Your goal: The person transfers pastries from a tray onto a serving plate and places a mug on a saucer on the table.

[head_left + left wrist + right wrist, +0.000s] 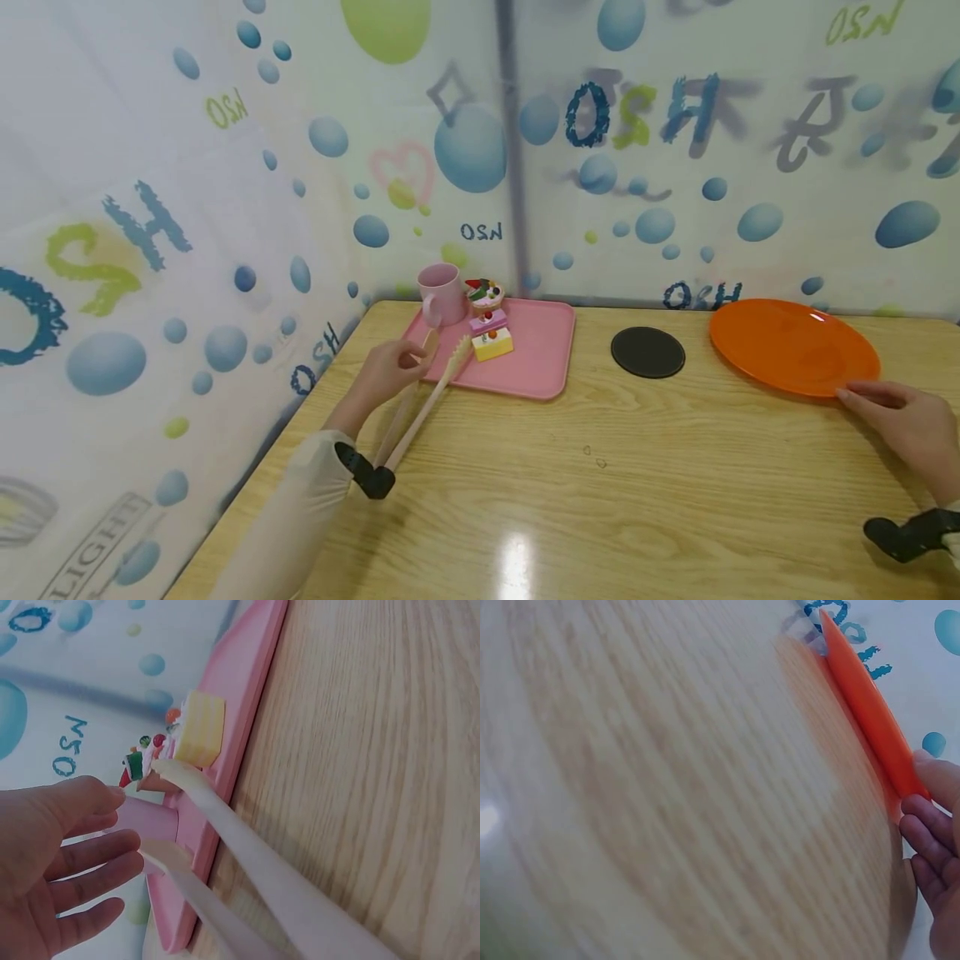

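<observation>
My left hand, fingers loosely bent and nothing between them, hovers by the front left corner of a pink tray. In the left wrist view its thumb and fingers stand apart, beside pale tongs. The tongs' two arms are spread, their tips by the tray's near edge. At the right, my right hand pinches the near right rim of an orange plate. The right wrist view shows the thumb on the plate's rim and fingers beneath.
On the tray stand a pink mug, a fruit-topped toy tart, a purple cake piece and a yellow cake piece. A black round coaster lies between tray and plate. Printed curtains border the wooden table behind and left.
</observation>
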Tool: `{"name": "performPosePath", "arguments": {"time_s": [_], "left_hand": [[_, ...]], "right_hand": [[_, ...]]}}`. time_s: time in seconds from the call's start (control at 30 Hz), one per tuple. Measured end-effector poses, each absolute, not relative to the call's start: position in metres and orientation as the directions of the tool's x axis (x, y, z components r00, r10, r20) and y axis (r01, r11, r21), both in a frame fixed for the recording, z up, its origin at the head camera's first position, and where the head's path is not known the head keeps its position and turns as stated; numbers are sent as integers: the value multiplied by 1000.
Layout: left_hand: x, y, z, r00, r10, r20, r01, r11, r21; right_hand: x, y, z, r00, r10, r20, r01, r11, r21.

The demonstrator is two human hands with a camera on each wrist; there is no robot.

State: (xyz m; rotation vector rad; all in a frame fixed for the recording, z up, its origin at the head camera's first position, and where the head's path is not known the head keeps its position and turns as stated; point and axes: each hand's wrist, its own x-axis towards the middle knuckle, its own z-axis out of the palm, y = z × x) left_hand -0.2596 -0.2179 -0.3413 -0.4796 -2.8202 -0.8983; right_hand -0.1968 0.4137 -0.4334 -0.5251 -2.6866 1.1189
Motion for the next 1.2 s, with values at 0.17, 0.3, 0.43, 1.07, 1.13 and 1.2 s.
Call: {"name": "performPosePath", "arguments": {"time_s": [0.17, 0.3, 0.43, 1.07, 1.13, 1.2], "left_hand": [[-256, -226, -345, -957, 224, 186, 290, 794, 533], [-253, -232, -348, -970, 188, 156, 243, 808, 537], [-251, -237, -350, -971, 180, 156, 236, 817, 526], [-239, -235, -367, -997, 64, -52, 19, 794, 608], [-238, -235, -369, -997, 63, -54, 17, 791, 611], [-237, -234, -370, -997, 54, -49, 13, 793, 609]], "right_hand": [[-197, 415, -435, -920, 390, 27, 252, 644, -722], [-196, 413, -434, -921, 387, 43, 240, 651, -721], [-196, 412, -434, -918, 391, 65, 228, 656, -720], [-194, 406, -434, -915, 377, 143, 176, 693, -699], [-194, 405, -434, -914, 377, 149, 172, 693, -700], [-193, 404, -433, -912, 379, 154, 172, 698, -695]]}}
